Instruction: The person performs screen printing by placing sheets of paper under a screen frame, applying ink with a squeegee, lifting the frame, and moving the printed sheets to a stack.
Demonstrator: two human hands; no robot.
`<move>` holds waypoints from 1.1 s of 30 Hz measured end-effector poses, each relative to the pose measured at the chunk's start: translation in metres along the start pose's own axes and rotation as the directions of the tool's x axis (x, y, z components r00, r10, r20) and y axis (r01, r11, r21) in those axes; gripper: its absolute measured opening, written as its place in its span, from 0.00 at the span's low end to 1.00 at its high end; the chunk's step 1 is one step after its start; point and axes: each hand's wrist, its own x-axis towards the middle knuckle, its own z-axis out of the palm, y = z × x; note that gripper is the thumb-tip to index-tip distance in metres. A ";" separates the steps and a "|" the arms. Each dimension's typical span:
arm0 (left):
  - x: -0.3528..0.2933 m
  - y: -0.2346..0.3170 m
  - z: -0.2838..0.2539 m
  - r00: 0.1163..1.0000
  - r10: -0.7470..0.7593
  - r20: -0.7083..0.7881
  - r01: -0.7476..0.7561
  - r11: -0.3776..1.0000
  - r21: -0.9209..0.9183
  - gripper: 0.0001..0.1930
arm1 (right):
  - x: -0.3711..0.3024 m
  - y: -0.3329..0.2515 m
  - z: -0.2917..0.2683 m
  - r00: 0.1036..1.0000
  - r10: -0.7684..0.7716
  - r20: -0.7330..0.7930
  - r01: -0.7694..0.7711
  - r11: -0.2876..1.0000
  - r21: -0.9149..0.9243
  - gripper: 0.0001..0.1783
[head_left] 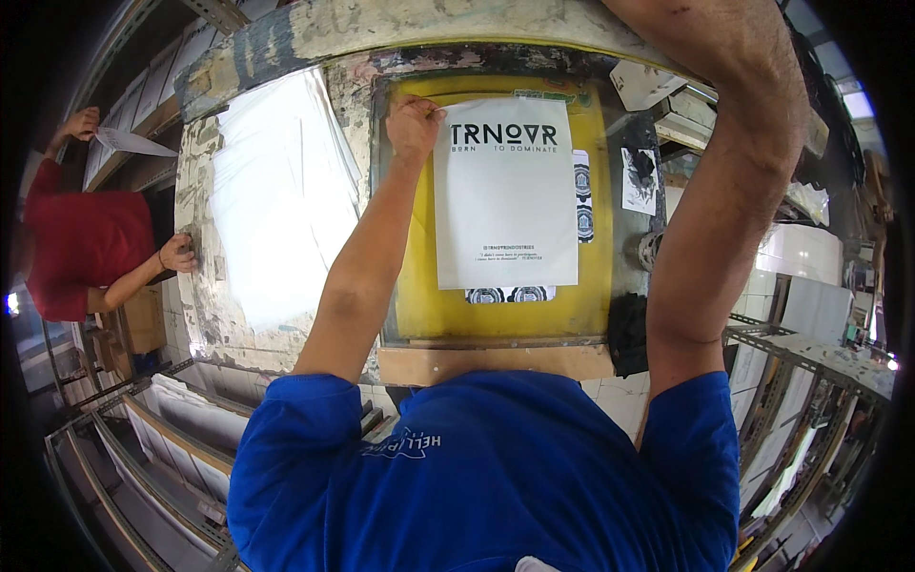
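My left hand [415, 124] pinches the upper left corner of a thin white sheet [505, 210] with black lettering. The sheet lies nearly straight over a yellow framed printing surface [410, 296]. Small white labels [582, 195] with dark round emblems stick out from beneath its right side and lower edge. My right arm [724, 172] reaches up along the right and leaves the picture at the top, so that hand is hidden from view. To the left of my left forearm, on the worn worktable [200, 181], rests a loose stack of white sheets [276, 210].
A thick stained beam [381, 29] runs across the far side. At the left, a person in a red shirt [91, 243] holds a white sheet [133, 142]. Metal racks [143, 458] stand at lower left and right. An ink-smeared paper [640, 179] lies right of the printing surface.
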 end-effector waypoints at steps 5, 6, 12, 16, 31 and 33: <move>-0.001 0.018 -0.034 0.976 -0.185 0.114 0.215 0.897 -0.386 0.09 | 0.007 -0.002 0.000 0.996 0.074 0.059 -0.078 0.994 0.077 0.25; -0.007 0.019 -0.046 0.983 -0.166 0.082 0.185 0.900 -0.395 0.09 | 0.007 -0.007 -0.001 0.991 0.114 0.068 -0.118 0.992 0.054 0.25; -0.041 -0.043 -0.130 0.914 -0.392 -0.105 0.240 0.731 -0.639 0.08 | 0.005 -0.015 0.011 0.995 0.091 -0.052 -0.096 0.990 -0.104 0.25; -0.078 -0.129 -0.190 0.823 -0.525 -0.217 0.259 0.687 -0.679 0.09 | 0.002 0.002 0.036 0.958 0.040 -0.285 -0.093 0.980 -0.174 0.25; -0.174 -0.264 -0.321 0.419 -0.181 -0.890 0.587 0.802 0.113 0.26 | -0.007 0.010 0.039 0.978 0.046 -0.203 -0.072 0.990 -0.122 0.24; -0.192 -0.205 -0.301 0.595 -0.080 -0.800 0.307 0.942 0.134 0.09 | -0.010 0.048 0.023 0.976 0.161 -0.146 -0.176 0.979 -0.100 0.25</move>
